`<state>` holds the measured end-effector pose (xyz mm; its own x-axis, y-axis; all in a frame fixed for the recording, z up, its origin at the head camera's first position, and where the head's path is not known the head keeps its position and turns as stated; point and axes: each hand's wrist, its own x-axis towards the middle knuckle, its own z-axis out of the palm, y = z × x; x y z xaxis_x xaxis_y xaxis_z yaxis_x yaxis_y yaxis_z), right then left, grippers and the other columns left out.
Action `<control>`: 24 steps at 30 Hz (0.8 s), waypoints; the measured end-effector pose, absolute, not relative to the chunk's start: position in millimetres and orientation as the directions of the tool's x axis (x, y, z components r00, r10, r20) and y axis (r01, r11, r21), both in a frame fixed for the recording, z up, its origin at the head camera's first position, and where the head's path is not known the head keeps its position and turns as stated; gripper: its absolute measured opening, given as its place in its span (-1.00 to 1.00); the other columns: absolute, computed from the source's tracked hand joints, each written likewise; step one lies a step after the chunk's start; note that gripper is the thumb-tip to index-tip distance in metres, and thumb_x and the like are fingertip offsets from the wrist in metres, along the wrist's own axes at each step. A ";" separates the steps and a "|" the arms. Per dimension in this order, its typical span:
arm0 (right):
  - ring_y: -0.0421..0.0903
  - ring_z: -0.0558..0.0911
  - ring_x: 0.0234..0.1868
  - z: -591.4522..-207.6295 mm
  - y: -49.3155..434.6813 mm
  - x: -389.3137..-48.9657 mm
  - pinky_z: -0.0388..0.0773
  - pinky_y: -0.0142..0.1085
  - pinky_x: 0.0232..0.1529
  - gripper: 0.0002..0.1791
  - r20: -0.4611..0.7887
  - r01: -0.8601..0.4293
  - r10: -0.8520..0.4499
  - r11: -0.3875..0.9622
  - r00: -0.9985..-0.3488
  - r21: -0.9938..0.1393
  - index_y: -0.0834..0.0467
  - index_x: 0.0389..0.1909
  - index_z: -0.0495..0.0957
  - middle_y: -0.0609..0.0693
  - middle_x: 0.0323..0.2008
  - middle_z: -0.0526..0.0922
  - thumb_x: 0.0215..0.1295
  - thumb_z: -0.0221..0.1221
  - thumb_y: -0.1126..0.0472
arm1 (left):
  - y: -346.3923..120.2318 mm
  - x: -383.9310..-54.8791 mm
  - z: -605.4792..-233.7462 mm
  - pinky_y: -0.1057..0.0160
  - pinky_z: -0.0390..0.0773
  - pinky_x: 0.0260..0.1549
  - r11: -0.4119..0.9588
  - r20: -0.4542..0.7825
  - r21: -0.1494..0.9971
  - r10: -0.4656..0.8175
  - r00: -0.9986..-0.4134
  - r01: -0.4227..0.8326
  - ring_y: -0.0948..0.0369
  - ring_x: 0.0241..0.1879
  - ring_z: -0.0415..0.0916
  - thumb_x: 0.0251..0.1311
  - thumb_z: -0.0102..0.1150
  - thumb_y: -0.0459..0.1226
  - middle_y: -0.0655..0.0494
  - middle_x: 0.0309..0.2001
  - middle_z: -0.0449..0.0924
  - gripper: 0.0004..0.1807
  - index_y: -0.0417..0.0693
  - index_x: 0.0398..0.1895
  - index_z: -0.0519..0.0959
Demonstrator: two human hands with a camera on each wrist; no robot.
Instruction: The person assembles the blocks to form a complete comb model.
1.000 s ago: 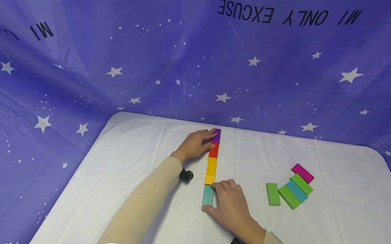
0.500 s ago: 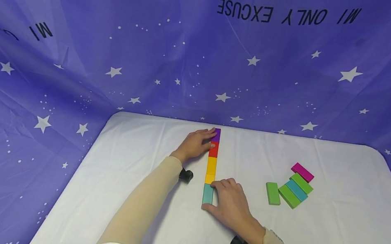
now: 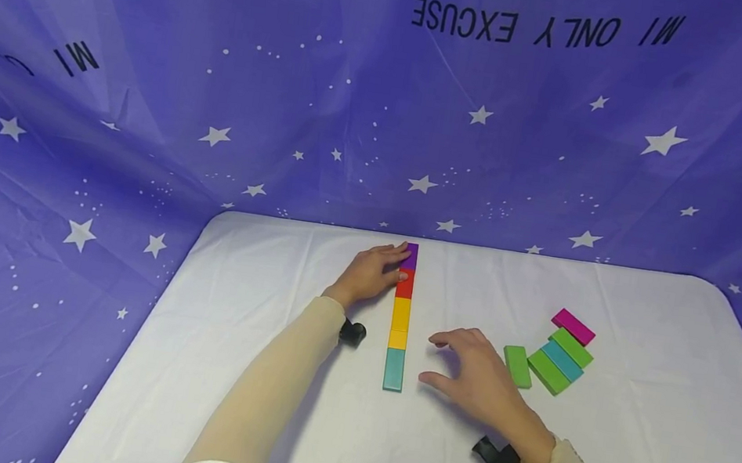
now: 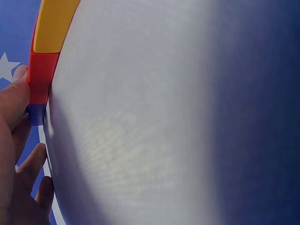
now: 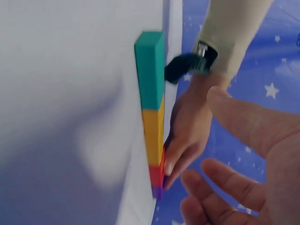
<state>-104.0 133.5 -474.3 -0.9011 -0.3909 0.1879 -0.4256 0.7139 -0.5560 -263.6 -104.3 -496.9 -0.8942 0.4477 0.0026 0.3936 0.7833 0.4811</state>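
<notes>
A straight row of coloured blocks lies on the white table in the head view: purple [image 3: 412, 256], red [image 3: 405, 285], yellow [image 3: 401, 315] and teal [image 3: 394, 370]. My left hand [image 3: 368, 272] rests at the far end of the row, its fingertips on the purple block and its thumb touching the red one. In the left wrist view that thumb lies against the red block's [image 4: 43, 75] side. Apart from the row, to the right of the teal block, my right hand [image 3: 482, 378] holds nothing, thumb and fingers spread. The right wrist view shows the teal block [image 5: 151, 72] nearest the camera.
Right of my right hand lies a loose group: a magenta block [image 3: 573, 327], a green block [image 3: 571, 347], a blue block [image 3: 562, 360] and more green blocks [image 3: 549, 374]. One green block [image 3: 518, 366] sits slightly apart. A purple star-patterned cloth [image 3: 388, 107] hangs behind the table.
My right hand has let go of the teal block and moved right, away from the row. The left hand and the blocks stay where they were.
</notes>
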 end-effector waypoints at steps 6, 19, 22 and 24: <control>-0.03 0.52 0.10 -470.5 160.3 -108.1 0.56 -0.01 0.09 -0.43 0.168 -0.393 -0.369 0.700 -0.914 -0.596 0.10 0.05 0.65 -0.10 -0.01 0.67 0.02 0.54 -0.01 | -104.5 -263.9 -497.2 0.06 0.06 0.50 0.780 0.003 0.489 0.446 -0.895 0.390 0.11 0.51 0.13 0.42 0.13 -0.02 0.24 0.52 0.20 -0.40 0.06 0.47 0.36; 0.08 0.48 0.16 -469.0 216.9 -111.5 0.49 0.13 0.12 -0.34 0.117 -0.296 -0.293 0.702 -0.949 -0.648 0.13 0.14 0.61 0.04 0.12 0.59 0.10 0.46 -0.16 | -104.7 -263.8 -497.6 0.08 0.08 0.49 0.769 0.026 0.496 0.451 -0.892 0.403 0.11 0.50 0.16 0.40 0.17 -0.03 0.23 0.51 0.23 -0.40 0.05 0.45 0.39; 0.13 0.46 0.21 -470.6 227.0 -112.2 0.45 0.18 0.15 -0.30 0.105 -0.287 -0.289 0.713 -0.952 -0.639 0.13 0.17 0.59 0.06 0.16 0.58 0.08 0.47 -0.18 | -104.7 -263.9 -496.7 0.09 0.08 0.49 0.770 0.020 0.496 0.453 -0.891 0.402 0.11 0.50 0.15 0.41 0.16 -0.03 0.23 0.51 0.23 -0.40 0.04 0.46 0.38; 0.16 0.45 0.23 -471.5 232.8 -112.3 0.43 0.22 0.14 -0.28 0.101 -0.284 -0.287 0.720 -0.953 -0.633 0.13 0.18 0.58 0.08 0.17 0.57 0.07 0.47 -0.19 | -104.9 -264.1 -496.2 0.09 0.07 0.49 0.772 0.011 0.497 0.452 -0.892 0.397 0.11 0.50 0.15 0.41 0.16 -0.03 0.23 0.51 0.22 -0.40 0.05 0.46 0.38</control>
